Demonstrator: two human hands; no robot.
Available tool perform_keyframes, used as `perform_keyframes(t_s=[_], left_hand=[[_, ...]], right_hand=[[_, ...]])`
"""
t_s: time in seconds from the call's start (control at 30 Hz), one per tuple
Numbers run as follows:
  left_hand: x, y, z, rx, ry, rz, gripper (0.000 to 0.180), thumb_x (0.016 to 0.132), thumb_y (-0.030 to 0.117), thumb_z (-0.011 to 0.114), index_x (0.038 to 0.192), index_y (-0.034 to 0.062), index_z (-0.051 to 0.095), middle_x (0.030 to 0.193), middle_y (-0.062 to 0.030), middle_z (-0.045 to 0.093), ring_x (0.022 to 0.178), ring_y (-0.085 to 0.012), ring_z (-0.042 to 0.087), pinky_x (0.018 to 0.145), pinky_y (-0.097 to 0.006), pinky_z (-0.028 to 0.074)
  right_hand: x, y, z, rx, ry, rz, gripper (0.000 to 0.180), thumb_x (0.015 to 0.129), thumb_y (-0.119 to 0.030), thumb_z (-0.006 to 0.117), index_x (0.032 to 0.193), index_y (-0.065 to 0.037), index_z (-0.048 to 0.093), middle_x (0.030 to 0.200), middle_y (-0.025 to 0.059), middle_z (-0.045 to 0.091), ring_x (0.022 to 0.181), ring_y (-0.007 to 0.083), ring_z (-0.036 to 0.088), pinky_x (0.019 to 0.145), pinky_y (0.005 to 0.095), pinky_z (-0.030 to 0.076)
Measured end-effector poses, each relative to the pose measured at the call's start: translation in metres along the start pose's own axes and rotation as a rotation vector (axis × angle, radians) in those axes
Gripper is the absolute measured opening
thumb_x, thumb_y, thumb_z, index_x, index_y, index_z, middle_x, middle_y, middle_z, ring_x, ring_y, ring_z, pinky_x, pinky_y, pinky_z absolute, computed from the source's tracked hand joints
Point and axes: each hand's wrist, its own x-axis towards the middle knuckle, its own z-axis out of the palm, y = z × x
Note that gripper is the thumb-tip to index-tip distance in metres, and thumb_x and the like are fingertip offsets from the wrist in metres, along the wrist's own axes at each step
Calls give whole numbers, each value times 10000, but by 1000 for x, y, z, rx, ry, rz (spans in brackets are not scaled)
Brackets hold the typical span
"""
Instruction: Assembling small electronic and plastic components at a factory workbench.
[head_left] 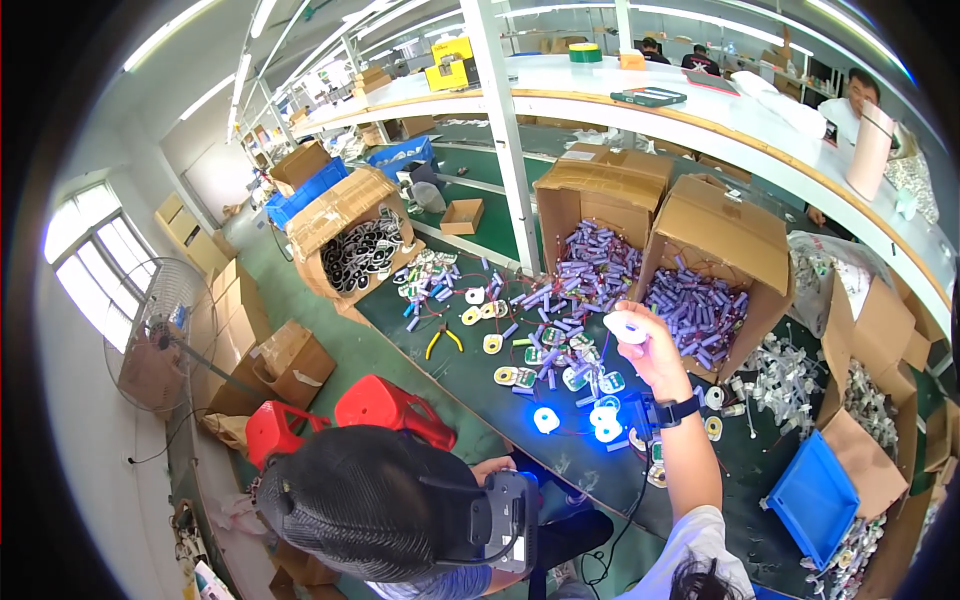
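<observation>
My right hand (650, 352) is raised above the dark green table (480, 400), with a black watch on its wrist. Its fingers hold a white roll of tape (625, 327). Below the hand lie several purple cylindrical cells (560, 300), small tape rolls (493, 343) and glowing blue-white lights (604, 420) with thin wires. My left hand is not in view. A co-worker in a black cap (365, 500) sits close at the lower middle, with one hand (490, 466) at the table's edge.
Open cardboard boxes of purple cells (700, 305) and of black-and-white parts (360, 255) stand at the back of the table. Yellow-handled pliers (443, 340) lie to the left. A blue bin (815, 495), red stools (385, 405), a fan (150, 335) and a long white counter (640, 120) with people behind it surround the table.
</observation>
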Motion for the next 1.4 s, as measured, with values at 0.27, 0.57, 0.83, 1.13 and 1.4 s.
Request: perform_keyframes(t_s=[0.27, 0.57, 0.83, 1.13, 1.4], left_hand=[[-2, -14, -5, -43, -29, -8, 208, 903, 140, 516, 1032, -12, 573, 728, -39, 598, 591, -92, 536, 520, -227, 428], [-1, -16, -7, -26, -56, -62, 217, 896, 137, 528, 1048, -11, 572, 743, -51, 609, 589, -94, 537, 524, -234, 432], [-3, -25, -11, -70, -47, -57, 227, 898, 147, 530, 1054, -12, 578, 786, -67, 622, 620, -104, 554, 557, -238, 442], [-4, -27, -9, 3, -63, -21, 236, 898, 159, 530, 1049, -15, 582, 811, -68, 625, 664, -106, 550, 605, -238, 449], [4, -19, -6, 101, -75, 11, 223, 893, 156, 534, 1039, -2, 591, 808, -61, 630, 676, -110, 546, 611, -239, 441]], right_hand=[[-3, 8, 1, -203, -33, -20, 151, 831, -133, 570, 963, -65, 598, 772, 13, 608, 503, 19, 456, 393, 148, 301], [6, 126, -35, -393, -91, 311, 220, 841, -246, 578, 1040, -153, 566, 842, -62, 589, 676, -3, 511, 483, 140, 344], [-17, 158, -66, -638, -203, 525, 523, 869, -193, 542, 1340, -91, 340, 1099, 86, 576, 852, 162, 622, 592, 249, 458], [-27, 156, -96, -701, -385, 541, 697, 815, -110, 592, 1406, -175, 229, 1322, 175, 397, 1034, 197, 533, 730, 313, 479], [-18, 203, -46, -888, -158, 530, 784, 807, -111, 611, 1417, -122, 119, 1171, 162, 507, 859, 200, 611, 668, 323, 511]])
